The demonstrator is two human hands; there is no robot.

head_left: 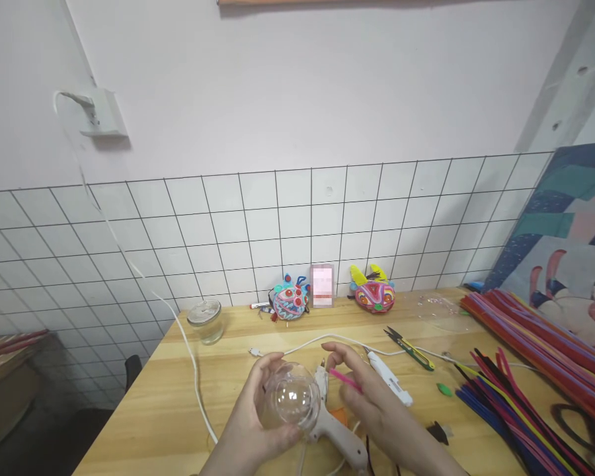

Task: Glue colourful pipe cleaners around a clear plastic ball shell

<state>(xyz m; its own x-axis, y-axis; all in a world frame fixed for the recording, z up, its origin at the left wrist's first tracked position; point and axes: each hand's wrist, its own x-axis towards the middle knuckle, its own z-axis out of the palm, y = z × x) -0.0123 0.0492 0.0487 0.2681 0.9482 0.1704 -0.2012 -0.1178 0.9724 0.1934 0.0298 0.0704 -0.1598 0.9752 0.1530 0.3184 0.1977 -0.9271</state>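
My left hand (255,413) is wrapped around the side of a clear plastic ball (295,398), low over the wooden table. Just to the right, my right hand (371,400) pinches a short pink pipe cleaner (346,379), its free end pointing toward the ball but apart from it. A white hot glue gun (341,441) lies between and partly under the two hands. Something orange (338,416) shows behind the gun's handle, its kind unclear.
Along the wall sit two decorated craft figures, one blue (290,301) and one pink (374,295). A glass jar (205,322) stands at left. Thread snips (410,349), a white tool (389,378), bundled pipe cleaners (506,410) and a white cable (188,340) lie about.
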